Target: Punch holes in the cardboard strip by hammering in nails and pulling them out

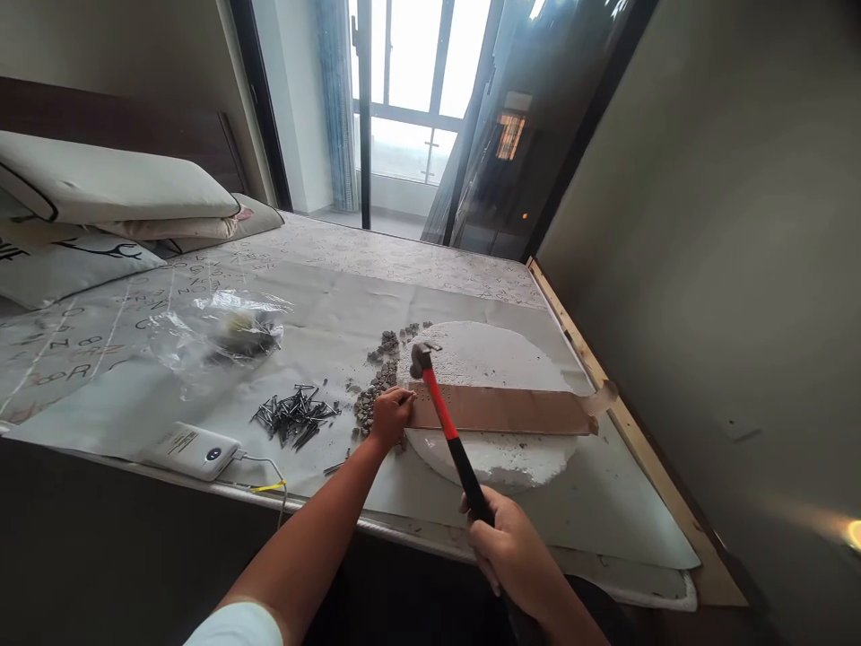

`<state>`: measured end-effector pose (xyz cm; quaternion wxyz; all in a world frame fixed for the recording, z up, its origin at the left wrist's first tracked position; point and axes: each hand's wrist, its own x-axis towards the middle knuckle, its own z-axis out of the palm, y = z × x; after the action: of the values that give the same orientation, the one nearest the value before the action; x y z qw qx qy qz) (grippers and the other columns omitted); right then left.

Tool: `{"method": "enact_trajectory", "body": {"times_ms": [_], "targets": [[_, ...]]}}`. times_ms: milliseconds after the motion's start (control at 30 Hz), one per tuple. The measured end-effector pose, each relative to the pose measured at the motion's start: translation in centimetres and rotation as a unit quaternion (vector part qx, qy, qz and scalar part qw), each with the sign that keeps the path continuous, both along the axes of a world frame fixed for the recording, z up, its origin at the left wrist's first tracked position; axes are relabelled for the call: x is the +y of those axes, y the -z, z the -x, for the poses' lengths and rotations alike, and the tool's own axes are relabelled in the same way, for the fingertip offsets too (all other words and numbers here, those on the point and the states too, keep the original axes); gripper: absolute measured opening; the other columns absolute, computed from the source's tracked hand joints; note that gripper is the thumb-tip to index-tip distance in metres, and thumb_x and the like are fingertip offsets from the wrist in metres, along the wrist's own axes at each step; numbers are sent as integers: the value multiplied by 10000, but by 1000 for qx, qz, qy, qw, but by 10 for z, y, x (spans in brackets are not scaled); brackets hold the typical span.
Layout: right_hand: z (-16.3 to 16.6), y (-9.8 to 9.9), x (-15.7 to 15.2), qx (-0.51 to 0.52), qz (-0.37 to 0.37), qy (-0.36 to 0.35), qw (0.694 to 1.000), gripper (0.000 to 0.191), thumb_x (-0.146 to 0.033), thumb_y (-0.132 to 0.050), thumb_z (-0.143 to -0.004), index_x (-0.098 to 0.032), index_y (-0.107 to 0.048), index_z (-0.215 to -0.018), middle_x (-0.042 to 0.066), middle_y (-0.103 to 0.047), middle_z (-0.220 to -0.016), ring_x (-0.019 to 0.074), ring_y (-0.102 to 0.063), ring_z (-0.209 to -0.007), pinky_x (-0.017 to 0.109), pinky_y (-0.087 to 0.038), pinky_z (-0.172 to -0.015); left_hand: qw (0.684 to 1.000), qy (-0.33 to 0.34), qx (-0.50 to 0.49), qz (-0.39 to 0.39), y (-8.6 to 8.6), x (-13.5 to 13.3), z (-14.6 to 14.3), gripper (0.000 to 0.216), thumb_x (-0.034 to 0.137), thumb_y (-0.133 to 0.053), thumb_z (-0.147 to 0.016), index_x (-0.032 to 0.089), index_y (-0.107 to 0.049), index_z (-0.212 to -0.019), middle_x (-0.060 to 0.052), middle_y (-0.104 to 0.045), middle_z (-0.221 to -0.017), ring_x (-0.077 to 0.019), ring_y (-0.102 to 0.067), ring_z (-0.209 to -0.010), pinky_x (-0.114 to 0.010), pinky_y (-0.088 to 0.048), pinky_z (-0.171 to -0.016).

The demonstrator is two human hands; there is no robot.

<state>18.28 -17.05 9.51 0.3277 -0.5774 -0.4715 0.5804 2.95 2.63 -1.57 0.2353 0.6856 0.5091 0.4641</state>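
Hammer was up in my right hand, its long axis slanting away from me and a little left. Logged the rest from the left side.

Clear plastic bag with something dark inside; nearer me, a white power bank with a cable. Right of these, a loose pile of nails, well apart from both hands.

Next, my left hand at the left end of a brown strip, grey chips scattered just beside it and beyond. Its fingertips were drawn together low over the strip; I could not make out whether a nail was pinched between them.

Key relation: hammer head just right of and beyond those fingertips in my view, blunt end toward them, claw to the right. How high it hung above the strip I could not judge. The left hand was the nearer one to the strip's end; the right sat back toward me, fingers wrapped firmly round the black handle.

Strip ran left to right, crossed by the handle, over a white foam slab. Its right end was curled.
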Motion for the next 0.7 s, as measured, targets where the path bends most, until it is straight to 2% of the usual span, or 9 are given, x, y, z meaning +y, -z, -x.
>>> {"method": "enact_trajectory", "body": {"times_ms": [133, 300, 467, 700], "targets": [[-1, 0, -1, 31, -1, -3, 1000, 145, -155, -383, -640, -188, -430, -773, -132, -268, -384, 47, -239, -286, 176, -207, -305, 1000, -6, -11, 7, 1, 1, 0, 221, 293, -516, -777, 170, -672, -679, -33, -601, -683, -131, -548, -633, -238, -414, -605], [0, 9, 4, 6, 28, -13, 1000, 131, -166, -373, -627, -190, -420, -747, -135, -275, -347, 54, -239, -266, 176, -210, -281, 1000, -4, -2, 15, 3, 1, 2, 196, 279, -541, -751, 169, -684, -674, -29, -590, -678, -128, -546, -651, -232, -419, -614], [-1, 5, 3, 14, 3, -1, 1000, 155, -184, -382, -639, -192, -401, -792, -145, -259, -340, 54, -236, -276, 171, -198, -298, 999, -5, -25, 27, 7, 1, 3, 158, 261, -548, -719, 170, -677, -719, -31, -604, -740, -124, -552, -673, -233, -427, -628], [2, 16, 5, -11, 40, -18, 999, 132, -186, -373, -615, -195, -401, -743, -130, -289, -334, 61, -252, -264, 184, -199, -298, 986, -88, -108, 92, 11, 3, 12, 184, 221, -440, -695, 166, -593, -782, 14, -564, -597, -114, -517, -544, -222, -396, -528]]}}
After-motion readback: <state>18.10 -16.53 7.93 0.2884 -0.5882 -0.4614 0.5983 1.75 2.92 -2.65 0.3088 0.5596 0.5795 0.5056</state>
